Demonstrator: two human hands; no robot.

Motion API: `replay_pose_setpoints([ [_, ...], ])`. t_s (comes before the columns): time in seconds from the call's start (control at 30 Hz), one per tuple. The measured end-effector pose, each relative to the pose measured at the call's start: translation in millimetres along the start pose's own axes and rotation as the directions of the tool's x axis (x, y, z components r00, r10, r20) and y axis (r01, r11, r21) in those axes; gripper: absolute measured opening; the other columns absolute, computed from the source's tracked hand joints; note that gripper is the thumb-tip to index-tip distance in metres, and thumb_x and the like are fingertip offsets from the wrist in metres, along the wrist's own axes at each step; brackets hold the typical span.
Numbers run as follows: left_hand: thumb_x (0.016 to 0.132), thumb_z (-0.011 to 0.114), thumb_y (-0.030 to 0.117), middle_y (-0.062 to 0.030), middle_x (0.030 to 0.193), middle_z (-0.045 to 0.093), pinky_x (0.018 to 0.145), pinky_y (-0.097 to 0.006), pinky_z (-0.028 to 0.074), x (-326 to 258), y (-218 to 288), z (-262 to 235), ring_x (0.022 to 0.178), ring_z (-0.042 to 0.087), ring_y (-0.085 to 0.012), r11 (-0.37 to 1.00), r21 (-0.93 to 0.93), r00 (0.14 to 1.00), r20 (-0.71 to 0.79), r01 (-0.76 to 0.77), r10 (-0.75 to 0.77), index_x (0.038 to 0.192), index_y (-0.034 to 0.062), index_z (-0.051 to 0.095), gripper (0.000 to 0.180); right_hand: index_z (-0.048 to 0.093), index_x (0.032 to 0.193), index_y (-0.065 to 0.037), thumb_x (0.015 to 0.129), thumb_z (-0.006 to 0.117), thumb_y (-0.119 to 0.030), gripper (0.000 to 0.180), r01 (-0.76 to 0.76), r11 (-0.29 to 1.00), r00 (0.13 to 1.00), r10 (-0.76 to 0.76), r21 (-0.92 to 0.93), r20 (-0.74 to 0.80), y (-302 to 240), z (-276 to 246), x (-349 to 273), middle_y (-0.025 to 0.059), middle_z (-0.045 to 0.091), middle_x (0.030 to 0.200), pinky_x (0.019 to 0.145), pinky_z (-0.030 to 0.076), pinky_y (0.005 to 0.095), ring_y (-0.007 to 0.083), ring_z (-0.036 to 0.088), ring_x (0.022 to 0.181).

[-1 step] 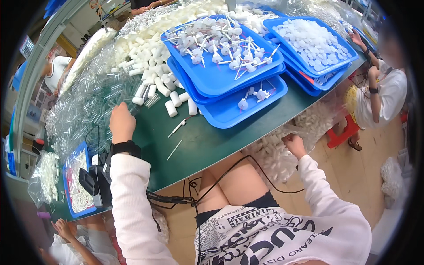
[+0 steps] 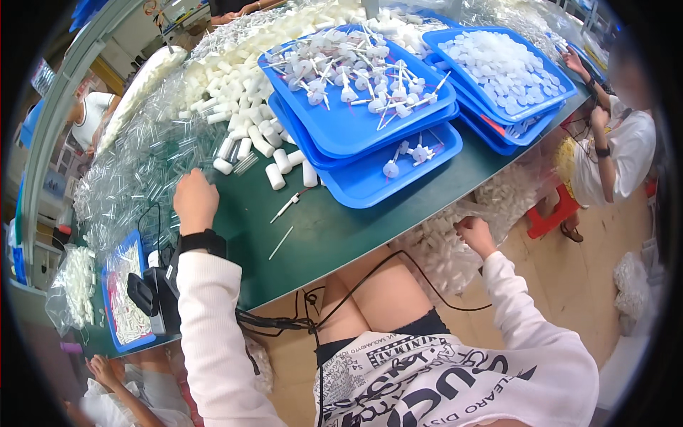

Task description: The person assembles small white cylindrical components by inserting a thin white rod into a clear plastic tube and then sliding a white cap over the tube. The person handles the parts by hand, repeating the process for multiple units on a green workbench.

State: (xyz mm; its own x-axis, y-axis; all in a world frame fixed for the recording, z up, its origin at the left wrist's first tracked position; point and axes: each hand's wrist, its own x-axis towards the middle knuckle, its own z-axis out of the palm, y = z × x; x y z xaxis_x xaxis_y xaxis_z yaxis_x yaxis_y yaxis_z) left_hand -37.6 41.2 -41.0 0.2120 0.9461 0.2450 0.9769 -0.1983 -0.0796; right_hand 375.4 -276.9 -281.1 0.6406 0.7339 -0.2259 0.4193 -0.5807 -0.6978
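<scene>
My left hand is closed at the edge of a heap of clear plastic tubes on the green table; its fingertips face away, so whatever they hold is hidden. Below the table's front edge, my right hand has its fingers drawn together beside a clear plastic bag of white cylindrical pieces. I cannot make out anything between those fingers. White foam-like cylinders lie to the right of my left hand. Nearer me are a thin white stick and a small white stem with a reddish wire.
Stacked blue trays hold white discs on stems. Another blue tray carries translucent discs. A black device and a blue tray of thin sticks stand at left. Black cables cross my lap. Other people work around the table.
</scene>
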Motion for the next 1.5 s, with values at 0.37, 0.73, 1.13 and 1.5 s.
replay_pose_setpoints([
  [0.37, 0.075, 0.060, 0.028, -0.0278, 0.077, 0.061, 0.070, -0.043, 0.047, -22.9, 79.6, -26.9, 0.078, 0.060, -0.0418, 0.885, -0.459, 0.990, 0.067, -0.081, 0.125, 0.080, -0.0093, 0.056, 0.038, 0.062, 0.075, 0.000, 0.083, 0.061, -0.023, 0.024, 0.648, 0.699, 0.745, -0.664, 0.302, -0.064, -271.5, -139.8, -29.2, 0.0023, 0.059, 0.063, 0.054, 0.043, 0.0232, 0.0069, 0.055, 0.060],
  [0.73, 0.070, 0.067, 0.014, -0.0169, 0.080, 0.063, 0.066, -0.036, 0.049, -34.5, 82.3, -42.8, 0.074, 0.064, -0.0290, 0.791, -0.607, 0.966, -0.239, -0.071, -0.097, 0.085, -0.0021, 0.050, 0.027, 0.067, 0.084, -0.003, 0.073, 0.067, -0.036, 0.035, 0.111, 0.837, 0.757, -0.420, -0.536, -0.500, -318.9, -114.3, 50.0, 0.0159, 0.066, 0.080, 0.067, 0.051, 0.0399, 0.0340, 0.064, 0.077],
  [1.13, 0.071, 0.066, -0.012, -0.0178, 0.103, 0.058, 0.087, -0.029, 0.044, -152.8, 91.3, -109.9, 0.097, 0.058, -0.0205, -0.410, -0.909, 0.989, 0.016, 0.076, 0.148, 0.077, 0.0068, 0.038, 0.035, 0.063, 0.101, -0.017, 0.080, 0.063, -0.015, 0.021, 0.885, 0.205, -0.003, -0.896, -0.418, -0.444, -328.8, -101.8, -5.7, 0.0016, 0.063, 0.073, 0.052, 0.047, 0.0303, 0.0202, 0.060, 0.061],
  [1.5, 0.073, 0.063, -0.011, -0.0199, 0.101, 0.058, 0.075, -0.033, 0.056, -188.2, 94.0, -89.7, 0.092, 0.060, -0.0230, -0.489, -0.865, 0.992, 0.064, 0.110, 0.110, 0.080, 0.0058, 0.037, 0.032, 0.065, 0.107, -0.011, 0.062, 0.060, -0.010, 0.045, 0.836, 0.022, 0.026, -1.000, -0.548, 0.000, -321.4, -65.8, -125.8, -0.0004, 0.044, 0.070, 0.067, 0.045, 0.0278, 0.0154, 0.045, 0.066],
])
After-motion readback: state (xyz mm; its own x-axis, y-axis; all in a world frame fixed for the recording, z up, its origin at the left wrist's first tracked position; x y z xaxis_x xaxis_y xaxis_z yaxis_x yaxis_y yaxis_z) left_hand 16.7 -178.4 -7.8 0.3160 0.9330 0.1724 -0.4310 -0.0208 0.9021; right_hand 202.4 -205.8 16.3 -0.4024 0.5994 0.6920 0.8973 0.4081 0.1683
